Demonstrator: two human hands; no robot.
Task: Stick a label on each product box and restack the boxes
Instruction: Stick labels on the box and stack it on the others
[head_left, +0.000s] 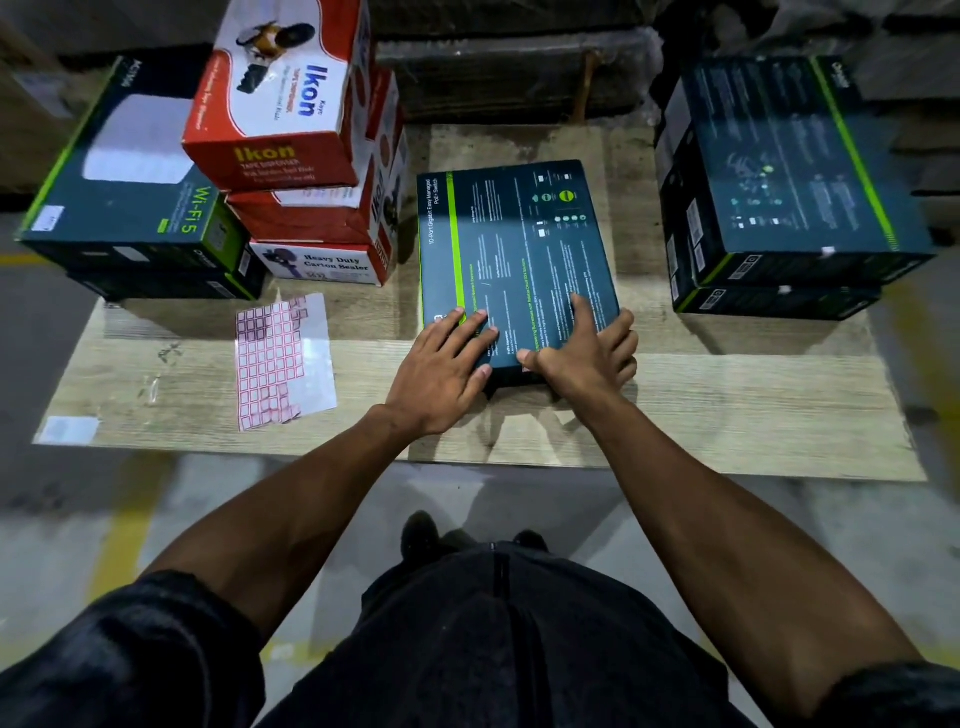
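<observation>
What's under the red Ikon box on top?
The top Ikon box sits on another red box, with a white Carton Sealer box lowest. Their tops are covered.

The switch box (519, 260) at the centre is dark teal with a lime-green stripe and pale print. Left of it, the tape dispenser boxes (291, 104) are red and white with blue and yellow lettering. Nearer, also to its left, the label sheet (283, 358) carries a grid of red-bordered white squares. All lie on a board (727, 405) of pale wood grain.
</observation>
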